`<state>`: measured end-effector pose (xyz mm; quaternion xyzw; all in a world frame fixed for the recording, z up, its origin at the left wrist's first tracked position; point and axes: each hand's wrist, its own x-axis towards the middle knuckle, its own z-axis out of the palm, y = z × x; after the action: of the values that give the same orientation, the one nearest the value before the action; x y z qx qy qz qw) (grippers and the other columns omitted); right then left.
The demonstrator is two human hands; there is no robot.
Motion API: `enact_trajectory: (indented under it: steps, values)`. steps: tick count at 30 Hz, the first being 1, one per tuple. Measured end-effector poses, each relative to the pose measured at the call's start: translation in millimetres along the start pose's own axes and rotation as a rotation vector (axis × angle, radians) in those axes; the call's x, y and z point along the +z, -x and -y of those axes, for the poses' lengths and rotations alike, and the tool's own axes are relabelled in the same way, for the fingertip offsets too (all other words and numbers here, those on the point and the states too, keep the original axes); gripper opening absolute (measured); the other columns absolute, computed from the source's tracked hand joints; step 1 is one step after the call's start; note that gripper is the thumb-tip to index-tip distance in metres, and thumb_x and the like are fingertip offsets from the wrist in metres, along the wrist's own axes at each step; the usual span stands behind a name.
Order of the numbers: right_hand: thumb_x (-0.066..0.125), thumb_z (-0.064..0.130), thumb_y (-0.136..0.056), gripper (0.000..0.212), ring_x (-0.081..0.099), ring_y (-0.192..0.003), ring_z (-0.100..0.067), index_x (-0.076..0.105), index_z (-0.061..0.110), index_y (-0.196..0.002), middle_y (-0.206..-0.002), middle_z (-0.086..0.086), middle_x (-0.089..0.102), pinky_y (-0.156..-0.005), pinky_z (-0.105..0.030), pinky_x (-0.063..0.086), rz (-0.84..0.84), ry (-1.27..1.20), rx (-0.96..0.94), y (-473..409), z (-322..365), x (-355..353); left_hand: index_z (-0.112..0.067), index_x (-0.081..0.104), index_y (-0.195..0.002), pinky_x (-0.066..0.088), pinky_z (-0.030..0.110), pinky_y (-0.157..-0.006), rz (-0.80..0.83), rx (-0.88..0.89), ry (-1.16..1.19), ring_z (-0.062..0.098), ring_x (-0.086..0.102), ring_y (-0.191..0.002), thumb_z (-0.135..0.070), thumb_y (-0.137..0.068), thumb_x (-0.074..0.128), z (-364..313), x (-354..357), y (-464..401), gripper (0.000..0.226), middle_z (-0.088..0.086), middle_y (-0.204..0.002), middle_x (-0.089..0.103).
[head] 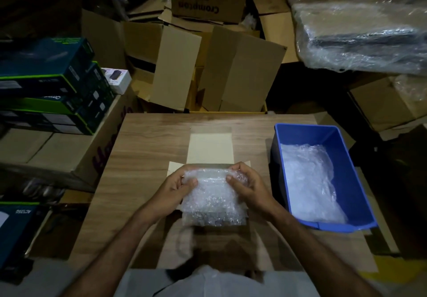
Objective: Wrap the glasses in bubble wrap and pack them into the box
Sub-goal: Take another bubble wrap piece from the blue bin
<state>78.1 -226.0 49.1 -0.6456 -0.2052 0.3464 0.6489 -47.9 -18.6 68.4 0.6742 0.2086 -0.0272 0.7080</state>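
Held over the middle of a light wood-grain tabletop [143, 158]: a clear bubble-wrap bundle [213, 196], roughly rectangular, long axis running from 12 to 6 o'clock, near edge hanging toward the wearer. Contents hidden under the plastic; which way they point cannot be told. Gripped at its far corners by both hands. Left hand [179, 187] at 9 o'clock of the bundle, thumb lying across the wrap, fingers curled behind the upper corner. Right hand [246, 183] at 3 o'clock, thumb pinching the top edge, fingers wrapped round the far side. Directly beneath and behind the bundle, a small open cardboard box [210, 148] with pale flaps, one flap spread flat toward 12 o'clock. At 3 o'clock on the tabletop, a blue plastic tub [353, 174] lined with more crumpled bubble wrap [309, 181]. Beyond the table at 12 o'clock, heaped brown cartons [208, 65]; at 9 o'clock, stacked dark green-edged product boxes [46, 84].
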Motion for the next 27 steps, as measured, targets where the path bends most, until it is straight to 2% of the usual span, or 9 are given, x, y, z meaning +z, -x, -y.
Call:
enact_trajectory:
  steps: [4,8,11,14,17,19,22,24,27]
  values:
    - [0.056,-0.001,-0.097,0.017,0.070,-0.105,-0.026,0.073,0.001,-0.098,-0.112,-0.003,0.073,-0.072,-0.035,0.061,-0.014,-0.089,0.051,-1,-10,1,-0.006,0.070,-0.117,0.056,0.045,-0.091,0.123,-0.144,0.098,0.032,0.066,-0.114,-0.003,-0.097,0.058,6,-10,3,0.024,0.007,-0.131,0.067]
    - [0.067,0.024,-0.082,0.026,0.065,-0.115,-0.025,0.080,0.006,-0.094,-0.121,-0.006,0.072,-0.082,-0.028,0.056,-0.007,-0.120,0.155,0,-15,-3,-0.003,0.069,-0.123,0.053,0.044,-0.103,0.168,-0.170,0.201,0.022,0.062,-0.125,-0.023,-0.093,0.061,5,-14,11,0.037,0.005,-0.136,0.066]
    - [0.085,0.018,-0.079,0.029,0.071,-0.107,-0.028,0.074,0.014,-0.106,-0.119,-0.009,0.072,-0.083,-0.043,0.061,-0.030,-0.103,0.193,3,-13,0,-0.019,0.072,-0.116,0.056,0.040,-0.096,0.004,-0.066,0.003,0.016,0.065,-0.114,-0.021,-0.085,0.077,13,-10,7,0.031,0.003,-0.129,0.068]
    - [0.087,0.014,-0.077,0.053,0.074,-0.103,-0.027,0.060,0.026,-0.121,-0.122,-0.010,0.068,-0.075,-0.047,0.063,-0.091,-0.066,0.199,3,-16,5,-0.026,0.061,-0.129,0.059,0.036,-0.088,-0.037,-0.038,0.031,0.022,0.068,-0.109,-0.006,-0.083,0.079,21,-9,3,0.053,0.008,-0.124,0.068]
    - [0.078,0.028,-0.088,0.034,0.072,-0.104,-0.030,0.061,0.021,-0.117,-0.122,-0.013,0.067,-0.081,-0.055,0.062,-0.020,-0.003,0.129,0,-24,6,-0.017,0.061,-0.125,0.061,0.034,-0.086,-0.028,0.025,-0.117,0.021,0.069,-0.111,-0.005,-0.091,0.072,21,-8,0,0.038,0.005,-0.126,0.066]
    - [0.068,0.025,-0.096,0.021,0.072,-0.102,-0.031,0.060,0.016,-0.113,-0.119,-0.013,0.066,-0.077,-0.051,0.062,0.032,0.001,0.098,-1,-27,9,-0.009,0.063,-0.116,0.063,0.035,-0.080,-0.008,0.035,-0.171,0.024,0.070,-0.107,-0.005,-0.095,0.066,24,-6,-3,0.021,0.006,-0.122,0.067]
    - [0.060,0.009,-0.100,0.007,0.069,-0.099,-0.027,0.064,0.006,-0.104,-0.115,-0.014,0.062,-0.070,-0.037,0.061,0.003,-0.001,0.057,-2,-31,13,-0.007,0.068,-0.114,0.062,0.034,-0.079,0.023,-0.101,-0.036,0.024,0.070,-0.108,-0.004,-0.096,0.063,24,-8,-6,0.019,0.008,-0.121,0.068]
    - [0.060,0.003,-0.097,0.011,0.064,-0.111,-0.028,0.072,0.004,-0.099,-0.123,-0.011,0.060,-0.081,-0.041,0.062,-0.044,-0.034,0.100,-3,-35,13,-0.009,0.070,-0.119,0.059,0.042,-0.093,0.080,-0.222,0.133,0.025,0.069,-0.112,-0.004,-0.094,0.063,25,-12,-5,0.026,0.008,-0.126,0.068]
    - [0.071,0.015,-0.088,0.019,0.065,-0.115,-0.026,0.078,0.002,-0.101,-0.127,-0.006,0.064,-0.097,-0.044,0.057,-0.073,-0.066,0.206,-6,-39,12,-0.003,0.070,-0.121,0.056,0.036,-0.099,0.079,-0.280,0.331,0.021,0.068,-0.117,-0.013,-0.096,0.059,28,-15,-7,0.029,0.009,-0.129,0.068]
